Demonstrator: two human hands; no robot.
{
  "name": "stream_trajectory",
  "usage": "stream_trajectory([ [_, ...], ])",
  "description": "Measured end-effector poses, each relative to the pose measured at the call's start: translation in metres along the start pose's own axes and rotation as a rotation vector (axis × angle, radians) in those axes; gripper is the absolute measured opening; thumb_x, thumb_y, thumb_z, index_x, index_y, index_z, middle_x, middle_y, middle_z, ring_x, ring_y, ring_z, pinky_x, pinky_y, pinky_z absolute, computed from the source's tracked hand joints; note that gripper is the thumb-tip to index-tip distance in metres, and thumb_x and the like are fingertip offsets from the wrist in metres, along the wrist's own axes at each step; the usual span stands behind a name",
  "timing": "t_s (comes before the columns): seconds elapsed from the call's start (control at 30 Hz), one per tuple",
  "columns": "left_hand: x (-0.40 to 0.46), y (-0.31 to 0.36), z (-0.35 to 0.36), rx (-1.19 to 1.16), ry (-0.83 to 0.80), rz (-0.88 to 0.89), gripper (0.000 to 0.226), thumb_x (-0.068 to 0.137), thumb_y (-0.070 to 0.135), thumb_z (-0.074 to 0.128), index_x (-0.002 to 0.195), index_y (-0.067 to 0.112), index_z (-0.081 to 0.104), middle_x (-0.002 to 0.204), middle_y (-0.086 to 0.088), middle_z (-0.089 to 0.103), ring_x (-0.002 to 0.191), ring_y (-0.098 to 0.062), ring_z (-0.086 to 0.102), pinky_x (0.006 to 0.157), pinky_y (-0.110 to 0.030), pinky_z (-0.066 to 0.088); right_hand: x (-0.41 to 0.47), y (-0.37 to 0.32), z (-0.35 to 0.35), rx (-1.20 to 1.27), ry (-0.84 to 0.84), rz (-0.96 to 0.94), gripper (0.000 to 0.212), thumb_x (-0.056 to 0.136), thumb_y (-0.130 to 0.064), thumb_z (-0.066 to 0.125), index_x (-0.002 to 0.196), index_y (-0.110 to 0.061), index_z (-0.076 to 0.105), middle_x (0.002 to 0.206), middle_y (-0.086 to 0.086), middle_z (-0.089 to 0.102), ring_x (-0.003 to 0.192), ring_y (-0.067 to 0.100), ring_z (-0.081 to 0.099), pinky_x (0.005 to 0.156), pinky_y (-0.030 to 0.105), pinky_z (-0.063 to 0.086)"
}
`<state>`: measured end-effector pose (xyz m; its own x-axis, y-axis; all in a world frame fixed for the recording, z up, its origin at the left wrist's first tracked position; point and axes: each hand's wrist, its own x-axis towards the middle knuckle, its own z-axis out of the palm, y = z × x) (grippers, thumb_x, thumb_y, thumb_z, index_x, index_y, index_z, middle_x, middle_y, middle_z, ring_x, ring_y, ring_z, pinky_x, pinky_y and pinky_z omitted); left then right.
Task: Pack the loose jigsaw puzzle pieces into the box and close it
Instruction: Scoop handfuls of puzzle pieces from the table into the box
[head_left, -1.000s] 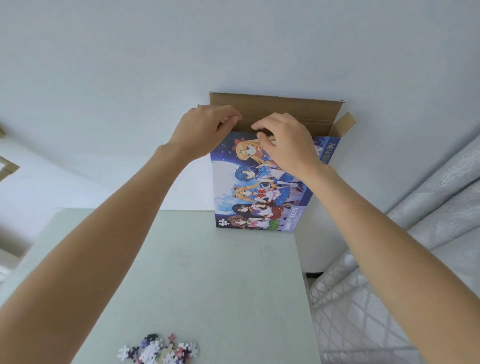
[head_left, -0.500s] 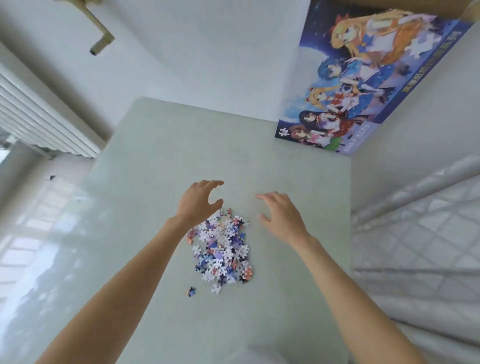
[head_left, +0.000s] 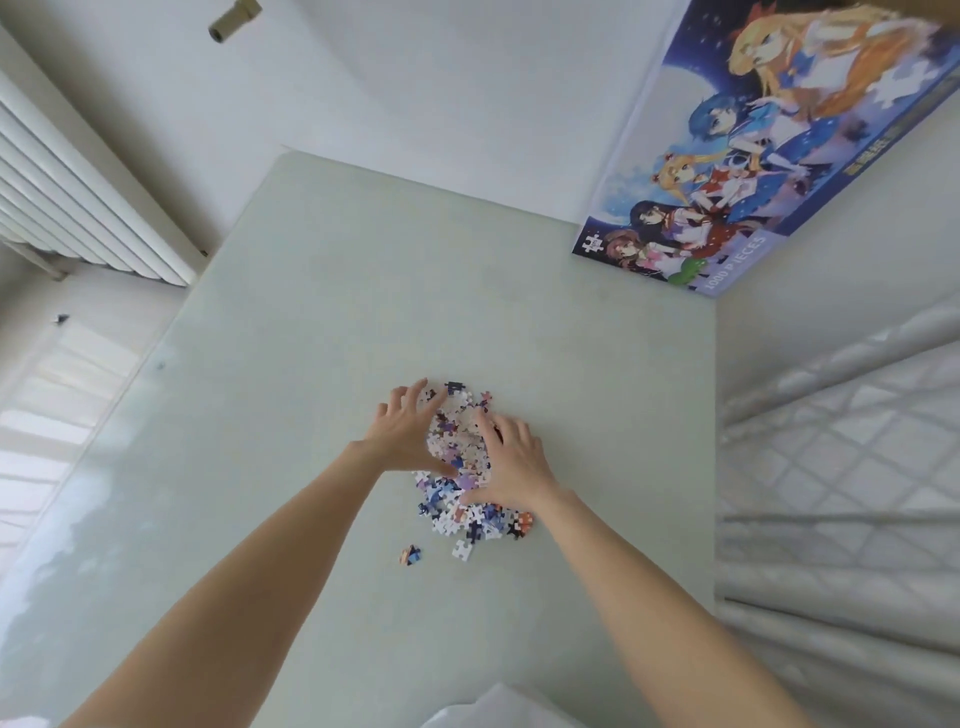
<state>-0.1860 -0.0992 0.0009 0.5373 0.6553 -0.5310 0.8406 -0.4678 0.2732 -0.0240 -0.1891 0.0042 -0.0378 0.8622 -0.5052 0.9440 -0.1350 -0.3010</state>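
Your left hand (head_left: 408, 434) and right hand (head_left: 511, 462) cup the heap of puzzle pieces (head_left: 460, 467) from either side on the pale table (head_left: 311, 322), fingers spread and bent, palms close together with the pieces between them. The box (head_left: 753, 156) stands upright at the far right corner against the wall, well apart from the heap. Draw both palms inward and slide your fingertips flat under the pile before lifting, so little spills. One stray piece (head_left: 410, 555) lies near-left of the heap, another (head_left: 461, 550) at its near edge; sweep them in afterwards.
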Motion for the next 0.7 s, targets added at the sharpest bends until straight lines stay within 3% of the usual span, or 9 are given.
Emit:
stream_trajectory([
  [0.13, -0.006, 0.011, 0.011, 0.077, -0.002, 0.104, 0.125, 0.048, 0.069, 0.075, 0.147, 0.03, 0.01, 0.146, -0.001, 0.015, 0.131, -0.026, 0.019, 0.106, -0.041, 0.031, 0.0, -0.001, 0.007, -0.026, 0.095, -0.009, 0.113, 0.059, -0.056, 0.078, 0.146, -0.018, 0.015, 0.143, 0.005, 0.03, 0.125, 0.024, 0.033, 0.101, 0.037, 0.036],
  [0.27, -0.009, 0.022, 0.016, -0.067, 0.101, 0.057, 0.096, 0.061, 0.048, 0.08, 0.14, 0.028, 0.028, 0.135, -0.002, 0.031, 0.12, -0.022, 0.029, 0.086, -0.028, 0.044, 0.001, -0.006, 0.005, 0.171, 0.109, 0.049, 0.085, 0.067, -0.042, 0.078, 0.136, -0.019, 0.033, 0.13, 0.005, 0.041, 0.113, 0.02, 0.046, 0.09, 0.033, 0.046],
  [0.4, -0.006, 0.028, 0.017, -0.141, 0.124, 0.028, 0.079, 0.068, 0.039, 0.078, 0.133, 0.024, 0.036, 0.131, -0.003, 0.039, 0.117, -0.021, 0.035, 0.088, -0.028, 0.044, -0.001, -0.007, 0.001, 0.299, 0.143, 0.068, 0.062, 0.075, -0.031, 0.075, 0.126, -0.016, 0.043, 0.125, 0.004, 0.049, 0.104, 0.019, 0.055, 0.088, 0.029, 0.046],
  [0.7, -0.005, 0.028, 0.018, -0.213, 0.109, -0.029, 0.062, 0.073, 0.041, 0.074, 0.123, 0.022, 0.042, 0.11, -0.002, 0.055, 0.105, -0.022, 0.048, 0.08, -0.03, 0.042, 0.001, -0.005, -0.005, 0.364, 0.146, 0.114, 0.052, 0.079, -0.024, 0.072, 0.125, -0.015, 0.048, 0.124, 0.006, 0.053, 0.113, 0.023, 0.051, 0.091, 0.03, 0.04],
])
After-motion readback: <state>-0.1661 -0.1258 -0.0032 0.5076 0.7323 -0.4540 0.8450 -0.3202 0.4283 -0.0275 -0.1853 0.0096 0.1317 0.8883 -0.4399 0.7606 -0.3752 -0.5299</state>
